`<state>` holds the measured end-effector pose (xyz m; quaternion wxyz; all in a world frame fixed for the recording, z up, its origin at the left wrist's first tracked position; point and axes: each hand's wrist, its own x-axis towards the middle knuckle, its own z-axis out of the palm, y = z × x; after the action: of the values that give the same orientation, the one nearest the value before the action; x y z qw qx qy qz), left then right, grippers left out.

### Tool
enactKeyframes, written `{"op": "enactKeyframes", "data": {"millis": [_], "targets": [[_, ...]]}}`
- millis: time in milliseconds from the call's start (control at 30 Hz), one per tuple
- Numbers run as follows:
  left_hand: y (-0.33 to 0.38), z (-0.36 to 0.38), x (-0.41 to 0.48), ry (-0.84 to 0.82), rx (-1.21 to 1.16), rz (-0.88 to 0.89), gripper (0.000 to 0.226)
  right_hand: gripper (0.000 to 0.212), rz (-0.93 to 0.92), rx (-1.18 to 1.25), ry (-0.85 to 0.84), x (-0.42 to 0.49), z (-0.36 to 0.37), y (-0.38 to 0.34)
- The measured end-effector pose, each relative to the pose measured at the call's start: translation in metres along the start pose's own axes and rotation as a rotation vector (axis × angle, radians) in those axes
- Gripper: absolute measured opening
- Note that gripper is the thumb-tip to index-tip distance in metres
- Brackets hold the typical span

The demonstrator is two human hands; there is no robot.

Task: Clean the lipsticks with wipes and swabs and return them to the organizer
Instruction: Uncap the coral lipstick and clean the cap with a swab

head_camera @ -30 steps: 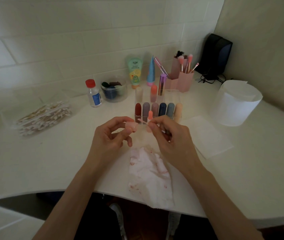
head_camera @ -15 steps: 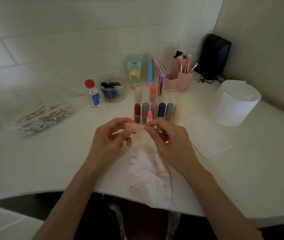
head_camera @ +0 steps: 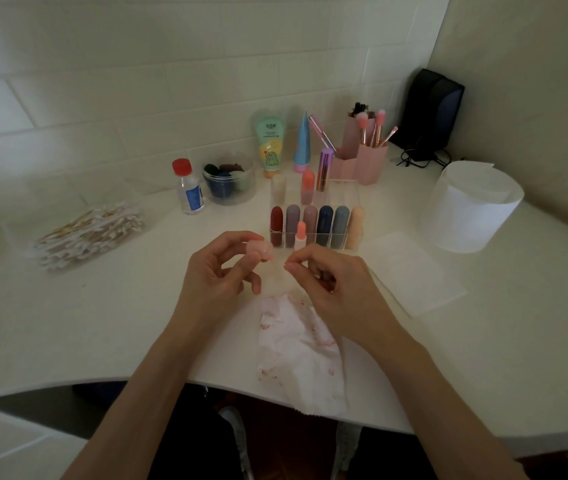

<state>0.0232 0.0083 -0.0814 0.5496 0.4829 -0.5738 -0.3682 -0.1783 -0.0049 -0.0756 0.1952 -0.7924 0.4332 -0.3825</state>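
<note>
Left hand (head_camera: 216,271) pinches pink cap (head_camera: 260,250) just before organizer (head_camera: 344,199), axis level, pointing right. Right hand (head_camera: 338,285) just beside, fingertips pinched; on what, cannot tell.

The table (head_camera: 102,323) was white, smooth and dull. The wipe (head_camera: 296,348) was thin, soft and crumpled, like paper. The organizer (head_camera: 349,199) was clear, shiny plastic. The lipsticks (head_camera: 324,225) in it looked dull, not shiny. The purple tube (head_camera: 325,169) shone like metal. The swabs (head_camera: 92,230) had fluffy white tips.
</note>
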Motion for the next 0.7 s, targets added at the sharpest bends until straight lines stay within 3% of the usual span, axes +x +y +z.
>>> {"op": "enactKeyframes", "data": {"millis": [367, 500, 600, 700], "targets": [[0.004, 0.003, -0.002, 0.0, 0.016, 0.005, 0.012, 0.011, 0.046, -0.04, 0.194, 0.002, -0.002, 0.005], [0.006, 0.004, -0.002, 0.081, -0.012, -0.069, 0.018, 0.011, 0.153, 0.007, 0.373, 0.003, -0.015, 0.004], [0.006, 0.006, -0.001, 0.119, -0.005, -0.091, 0.02, 0.01, 0.244, -0.224, 0.534, 0.003, -0.028, 0.023], [0.006, 0.007, -0.001, 0.128, 0.014, -0.094, 0.022, 0.007, 0.395, -0.469, 0.568, -0.002, -0.043, 0.048]]}}
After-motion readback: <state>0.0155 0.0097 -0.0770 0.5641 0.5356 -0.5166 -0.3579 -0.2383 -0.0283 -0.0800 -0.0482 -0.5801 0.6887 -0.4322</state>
